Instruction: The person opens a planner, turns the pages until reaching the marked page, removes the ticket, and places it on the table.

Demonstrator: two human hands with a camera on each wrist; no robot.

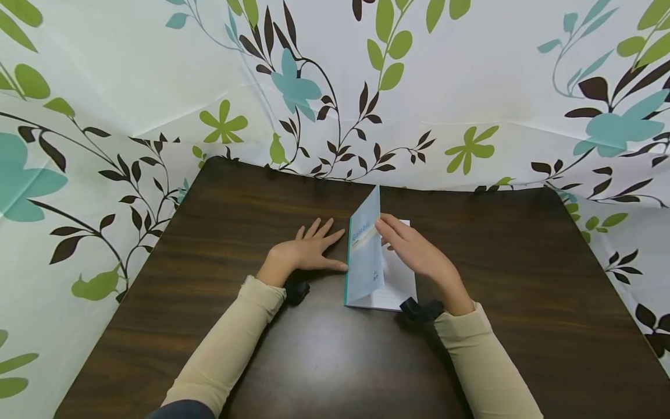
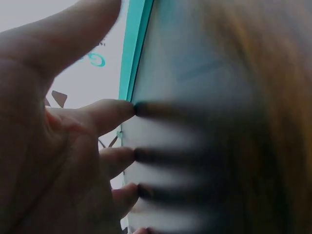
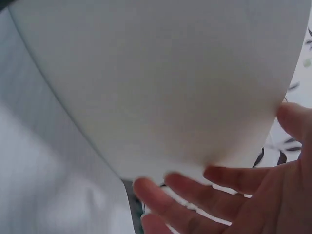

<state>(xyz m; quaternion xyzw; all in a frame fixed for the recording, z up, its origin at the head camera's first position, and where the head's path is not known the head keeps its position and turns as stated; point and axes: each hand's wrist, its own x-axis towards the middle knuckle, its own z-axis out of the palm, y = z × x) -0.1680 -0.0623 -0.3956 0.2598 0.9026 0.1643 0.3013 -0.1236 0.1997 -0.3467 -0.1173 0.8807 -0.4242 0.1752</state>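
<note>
White cloth with leaves and flowers [image 1: 335,35] fills the upper part of the frame and also comes down both sides. Before it lies a dark wooden table [image 1: 523,262], which takes most of the lower half. Two light sleeves enter from the bottom, the left sleeve [image 1: 225,349] at lower left and the right sleeve [image 1: 484,361] at lower right.

Near the centre of the frame is a thin booklet [image 1: 400,282], lying on the table with its green spine [image 1: 347,256] to the left. Its pale blue cover [image 1: 363,270] stands raised, almost upright. In my judgement, the cover could fall back over the pages if the fingers lose its edge, because nothing else seems to support it; a sideways push could also slide the whole booklet.

Left hand [image 1: 306,251], at centre left, has its fingers straight and spread, their tips on the table; its thumb is at the spine, but whether it touches I cannot tell. Right hand [image 1: 413,247], right of centre, reaches to the cover's free edge with extended, slightly bent fingers. It does not grip: index finger [image 3: 239,179] touches the inner face, and the thumb [image 3: 295,119] meets the edge.
</note>
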